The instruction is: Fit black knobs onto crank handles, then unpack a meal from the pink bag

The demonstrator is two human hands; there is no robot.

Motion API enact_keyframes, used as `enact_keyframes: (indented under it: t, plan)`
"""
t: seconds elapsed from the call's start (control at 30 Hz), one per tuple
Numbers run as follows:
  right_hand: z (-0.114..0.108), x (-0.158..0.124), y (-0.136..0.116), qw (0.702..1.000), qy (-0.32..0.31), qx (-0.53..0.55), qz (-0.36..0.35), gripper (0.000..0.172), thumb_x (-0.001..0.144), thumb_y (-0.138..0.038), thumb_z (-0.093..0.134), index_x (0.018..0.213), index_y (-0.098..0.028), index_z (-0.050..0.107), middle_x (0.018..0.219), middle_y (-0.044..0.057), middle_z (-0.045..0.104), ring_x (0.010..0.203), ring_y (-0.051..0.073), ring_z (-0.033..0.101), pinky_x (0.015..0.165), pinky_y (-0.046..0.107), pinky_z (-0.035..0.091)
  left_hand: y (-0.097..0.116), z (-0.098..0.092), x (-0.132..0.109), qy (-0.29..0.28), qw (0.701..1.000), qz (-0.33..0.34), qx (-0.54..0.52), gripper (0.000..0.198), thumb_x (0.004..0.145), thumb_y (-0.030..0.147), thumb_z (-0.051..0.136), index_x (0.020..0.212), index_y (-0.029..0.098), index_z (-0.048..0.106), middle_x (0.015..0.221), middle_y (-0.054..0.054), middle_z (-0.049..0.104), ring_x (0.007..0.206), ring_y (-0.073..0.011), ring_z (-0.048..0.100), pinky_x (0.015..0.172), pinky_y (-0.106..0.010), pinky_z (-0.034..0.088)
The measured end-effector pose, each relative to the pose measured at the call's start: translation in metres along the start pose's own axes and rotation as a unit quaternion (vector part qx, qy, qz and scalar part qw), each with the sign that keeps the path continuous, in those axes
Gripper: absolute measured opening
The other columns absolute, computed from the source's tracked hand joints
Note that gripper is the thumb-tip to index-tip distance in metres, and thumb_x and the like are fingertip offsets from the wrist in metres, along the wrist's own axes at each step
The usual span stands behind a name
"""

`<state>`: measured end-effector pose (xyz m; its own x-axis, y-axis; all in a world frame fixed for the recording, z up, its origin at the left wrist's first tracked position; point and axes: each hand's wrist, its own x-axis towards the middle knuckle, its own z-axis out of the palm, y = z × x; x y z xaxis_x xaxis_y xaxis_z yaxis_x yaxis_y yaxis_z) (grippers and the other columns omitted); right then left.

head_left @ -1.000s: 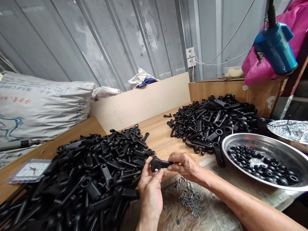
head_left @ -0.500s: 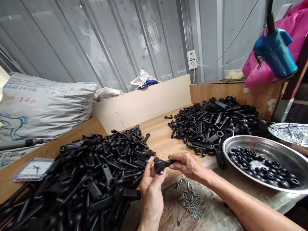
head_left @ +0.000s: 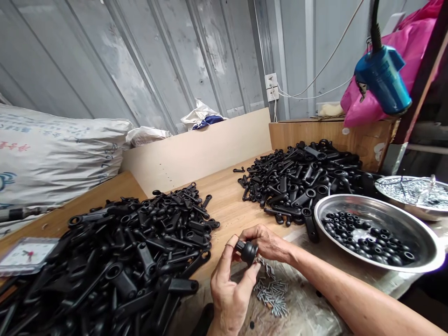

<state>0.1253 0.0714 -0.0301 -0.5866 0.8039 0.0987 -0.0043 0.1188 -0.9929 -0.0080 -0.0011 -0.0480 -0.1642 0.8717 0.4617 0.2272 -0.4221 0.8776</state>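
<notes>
Clearly, the black part (head_left: pixel 248 252) lies between your hands, so neither is nearer: your left hand (head_left: pixel 231 287) pinches its round head between thumb and fingers from the near left, while your right hand (head_left: pixel 269 242) curls in at its right side, fingertips hidden, so I can't tell what they grip. The head's axis slants, its ribbed stub (head_left: pixel 241 245) aiming up and left; any longer arm is out of sight. It looks like hard matt plastic, stepped and round. Slim, shiny metal pieces (head_left: pixel 273 296) lie scattered below, and a polished steel bowl (head_left: pixel 413 228) holds glossy rounded knobs (head_left: pixel 381 250)
</notes>
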Motion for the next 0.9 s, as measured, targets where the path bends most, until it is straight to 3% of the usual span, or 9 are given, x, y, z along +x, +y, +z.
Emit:
enact_keyframes:
  t: [0.2, 0.37, 0.57, 0.7, 0.9]
  plan:
    - [0.003, -0.004, -0.004, 0.997, -0.034, 0.067, 0.017, 0.017, 0.060, -0.013, 0.045, 0.067, -0.012, 0.060, 0.063, 0.002, 0.058, 0.049, 0.010, 0.048, 0.047, 0.019, 0.038, 0.007, 0.006, -0.004, 0.030, 1.000, -0.002, 0.004, 0.055, 0.066, 0.037, 0.076, 0.116, 0.021, 0.060, 0.097, -0.006, 0.067, 0.086, -0.0189, 0.064, 0.081, -0.021, 0.049]
    - [0.000, -0.004, -0.007, 0.996, -0.037, 0.079, 0.028, 0.009, 0.053, -0.014, 0.052, 0.060, -0.014, 0.058, 0.053, -0.002, 0.052, 0.046, 0.009, 0.046, 0.044, 0.016, 0.037, 0.013, 0.005, 0.001, 0.062, 0.996, -0.032, -0.057, 0.060, 0.069, 0.041, 0.074, 0.120, 0.017, 0.055, 0.107, -0.008, 0.065, 0.094, -0.0211, 0.063, 0.077, -0.022, 0.053]
    - [0.001, -0.005, -0.012, 0.992, -0.073, 0.076, 0.068, 0.017, 0.053, -0.021, 0.062, 0.067, -0.012, 0.061, 0.047, -0.004, 0.051, 0.040, 0.009, 0.046, 0.037, 0.015, 0.035, 0.016, -0.009, 0.014, 0.137, 0.990, -0.039, 0.005, 0.059, 0.071, 0.052, 0.069, 0.119, 0.018, 0.058, 0.102, -0.007, 0.066, 0.093, -0.0230, 0.063, 0.083, -0.026, 0.051]
    - [0.000, -0.006, -0.014, 0.988, -0.104, 0.081, 0.084, 0.019, 0.053, -0.023, 0.062, 0.067, -0.011, 0.060, 0.049, -0.002, 0.053, 0.038, 0.008, 0.046, 0.036, 0.015, 0.037, 0.018, -0.011, 0.017, 0.159, 0.985, -0.052, 0.048, 0.056, 0.071, 0.057, 0.065, 0.114, 0.020, 0.063, 0.103, -0.005, 0.066, 0.087, -0.0199, 0.063, 0.072, -0.020, 0.051]
    - [0.001, -0.007, -0.017, 0.985, -0.118, 0.074, 0.106, 0.022, 0.054, -0.026, 0.062, 0.071, -0.011, 0.062, 0.049, -0.002, 0.054, 0.036, 0.008, 0.046, 0.032, 0.013, 0.034, 0.020, -0.008, 0.019, 0.195, 0.977, -0.084, 0.000, 0.054, 0.064, 0.054, 0.067, 0.102, 0.016, 0.068, 0.102, -0.006, 0.066, 0.084, -0.0201, 0.063, 0.067, -0.019, 0.052]
